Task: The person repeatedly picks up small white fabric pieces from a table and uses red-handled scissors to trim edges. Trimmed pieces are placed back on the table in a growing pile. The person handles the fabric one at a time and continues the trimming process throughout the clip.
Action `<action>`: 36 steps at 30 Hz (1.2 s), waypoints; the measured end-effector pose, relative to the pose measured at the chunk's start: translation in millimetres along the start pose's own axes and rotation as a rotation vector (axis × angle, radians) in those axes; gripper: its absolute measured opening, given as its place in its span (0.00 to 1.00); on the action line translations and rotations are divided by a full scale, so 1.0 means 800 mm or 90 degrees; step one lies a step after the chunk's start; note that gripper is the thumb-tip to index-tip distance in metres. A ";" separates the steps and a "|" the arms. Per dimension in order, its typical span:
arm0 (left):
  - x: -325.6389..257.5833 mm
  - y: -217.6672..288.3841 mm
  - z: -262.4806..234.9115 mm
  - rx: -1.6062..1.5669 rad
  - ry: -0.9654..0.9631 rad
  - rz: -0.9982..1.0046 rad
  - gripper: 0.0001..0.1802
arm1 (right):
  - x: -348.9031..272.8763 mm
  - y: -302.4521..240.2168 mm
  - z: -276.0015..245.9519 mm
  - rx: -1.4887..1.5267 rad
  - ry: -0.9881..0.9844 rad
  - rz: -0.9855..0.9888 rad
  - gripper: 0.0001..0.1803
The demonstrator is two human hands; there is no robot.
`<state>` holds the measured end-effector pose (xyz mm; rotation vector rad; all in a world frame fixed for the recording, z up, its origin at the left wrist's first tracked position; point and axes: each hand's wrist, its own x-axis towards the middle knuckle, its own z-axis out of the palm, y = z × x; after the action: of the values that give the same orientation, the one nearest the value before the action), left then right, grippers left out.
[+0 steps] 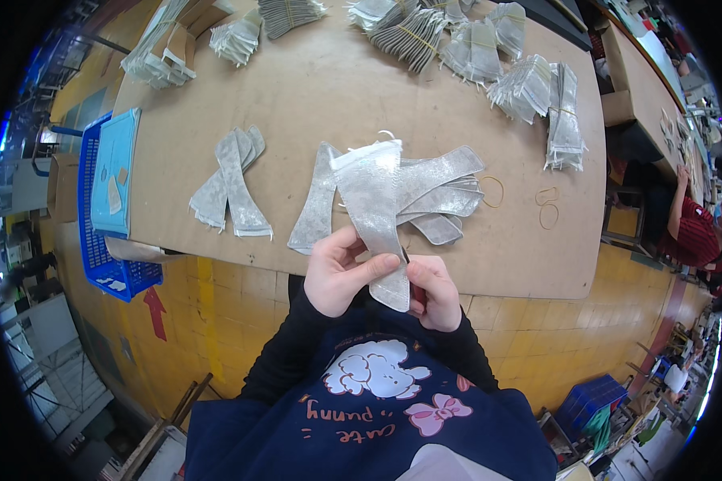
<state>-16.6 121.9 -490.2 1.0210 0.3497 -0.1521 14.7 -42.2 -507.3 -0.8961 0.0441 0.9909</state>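
Note:
Between both hands I hold a silver-grey curved fabric piece (375,210), its wide frayed white end pointing away from me. My left hand (338,272) is closed on its narrow end, thumb on top. My right hand (431,290) pinches the same end's right edge, and some fingertips are hidden beneath it. Beyond the held piece lie several loose grey fabric pieces (445,186), fanned out to the right. Another single piece (314,200) shows at the left. Farther left, a few more pieces (231,180) lie crossed on the table.
The brown-topped table (297,104) carries tied bundles of grey pieces (521,88) along its far side. Yellow rubber bands (547,210) lie at the right. A blue plastic basket (91,200) stands against the left edge. At far right sits another person in a red top (692,232).

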 end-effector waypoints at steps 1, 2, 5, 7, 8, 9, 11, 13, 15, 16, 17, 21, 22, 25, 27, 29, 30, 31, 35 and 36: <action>0.001 -0.002 0.001 -0.017 0.000 0.004 0.18 | 0.001 0.001 0.001 0.037 -0.001 -0.004 0.21; 0.003 -0.003 0.001 -0.048 0.000 0.010 0.18 | 0.001 0.002 0.002 0.076 -0.009 -0.007 0.21; 0.005 -0.005 0.000 -0.113 -0.006 0.003 0.19 | 0.004 0.000 0.002 0.074 -0.064 -0.058 0.21; 0.005 -0.005 -0.001 -0.131 -0.029 -0.004 0.19 | 0.004 -0.002 0.001 0.057 -0.058 -0.040 0.22; 0.005 -0.005 -0.001 -0.126 -0.022 -0.012 0.19 | 0.005 -0.003 0.000 0.049 -0.055 -0.030 0.22; 0.004 -0.005 -0.001 -0.122 -0.011 -0.018 0.18 | 0.004 -0.004 0.000 0.024 -0.047 -0.029 0.22; 0.004 -0.004 0.000 -0.108 -0.003 -0.028 0.17 | 0.004 -0.004 0.001 -0.026 -0.032 -0.028 0.23; 0.003 -0.003 0.001 -0.092 -0.007 -0.035 0.17 | 0.003 -0.003 0.003 -0.031 -0.020 -0.035 0.24; 0.003 -0.002 0.003 -0.104 -0.006 -0.042 0.17 | 0.002 -0.001 0.006 -0.019 -0.018 -0.039 0.24; 0.003 -0.001 0.004 -0.112 -0.004 -0.045 0.17 | 0.002 0.000 0.007 -0.006 -0.021 -0.040 0.24; 0.003 0.000 0.005 -0.114 -0.003 -0.046 0.17 | 0.002 0.001 0.008 0.014 -0.026 -0.050 0.24; 0.003 0.001 0.006 -0.123 -0.004 -0.049 0.17 | 0.002 0.004 0.010 0.039 0.005 -0.044 0.23; 0.002 0.000 0.006 -0.126 -0.008 -0.045 0.17 | 0.002 0.004 0.010 0.040 0.007 -0.040 0.23; 0.002 -0.001 0.006 -0.118 -0.001 -0.045 0.18 | 0.003 0.004 0.010 0.025 0.032 -0.032 0.22; 0.002 -0.002 0.005 -0.090 0.006 -0.040 0.18 | 0.003 0.002 0.009 0.033 0.040 -0.042 0.22; 0.002 -0.003 0.005 -0.072 0.014 -0.012 0.17 | 0.003 -0.001 0.007 0.065 0.028 -0.071 0.22; 0.002 -0.004 0.004 -0.068 0.019 0.012 0.16 | 0.002 -0.002 0.006 0.051 0.020 -0.064 0.21; 0.002 -0.005 0.004 -0.065 0.025 0.033 0.16 | 0.002 -0.004 0.004 0.039 0.008 -0.061 0.21; 0.007 -0.010 -0.005 -0.032 -0.017 0.148 0.13 | -0.001 -0.009 0.004 -0.052 -0.026 -0.057 0.20; 0.009 -0.012 -0.008 -0.026 -0.038 0.183 0.12 | -0.002 -0.009 0.005 -0.076 -0.012 -0.059 0.20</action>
<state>-14.1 122.6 -503.3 1.0124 0.1478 0.0839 17.9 -42.2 -499.4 -0.9887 -0.0721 0.9224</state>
